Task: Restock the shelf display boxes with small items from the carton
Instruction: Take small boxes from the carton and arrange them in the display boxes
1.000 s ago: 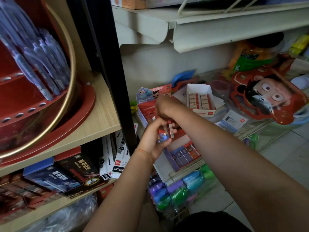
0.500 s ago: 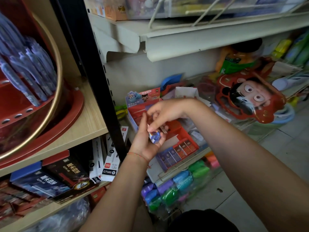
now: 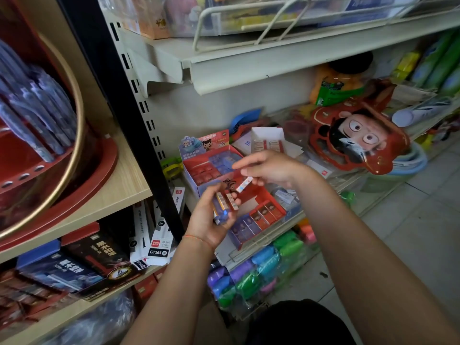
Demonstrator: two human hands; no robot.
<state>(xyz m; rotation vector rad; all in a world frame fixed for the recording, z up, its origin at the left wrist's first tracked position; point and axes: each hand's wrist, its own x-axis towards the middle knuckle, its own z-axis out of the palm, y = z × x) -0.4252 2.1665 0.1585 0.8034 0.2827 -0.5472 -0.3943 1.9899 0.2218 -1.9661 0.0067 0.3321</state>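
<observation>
Holding a small stack of boxed items [image 3: 222, 206], the left hand [image 3: 211, 220] curls its fingers and thumb round them, palm turned up, directly in front of the red display box [image 3: 267, 195] on the low wire shelf [image 3: 251, 247]. The stack shows red-and-white and blue packets pressed side by side; what they contain is too small to read. A thin red cord [image 3: 196, 239] circles the left wrist.

The right hand [image 3: 271, 168] hovers just above the red display box, pinching one pale packet [image 3: 244, 184] between thumb and fingers, with the forefinger stretched out to the left. That packet hangs apart from the stack, just above and to the right of it.

Inside the red display box, a row of small red and purple packets [image 3: 256, 220] stands along the near edge. Just behind the red display box sits a second display box [image 3: 211, 165] with cartoon figures on its raised back card, partly filled with red and blue packets. Behind and right of it stands a white open box [image 3: 267, 138] with pink-labelled items. Further right of the red display box leans a red cartoon-face mask pack [image 3: 358, 138]. Below the red display box, bright purple, blue and green rolls [image 3: 261, 272] fill a clear bag. Left of it, past the black upright [image 3: 119, 103], white GT165 boxes [image 3: 159, 242] lean on a wooden shelf [image 3: 124, 180].
</observation>
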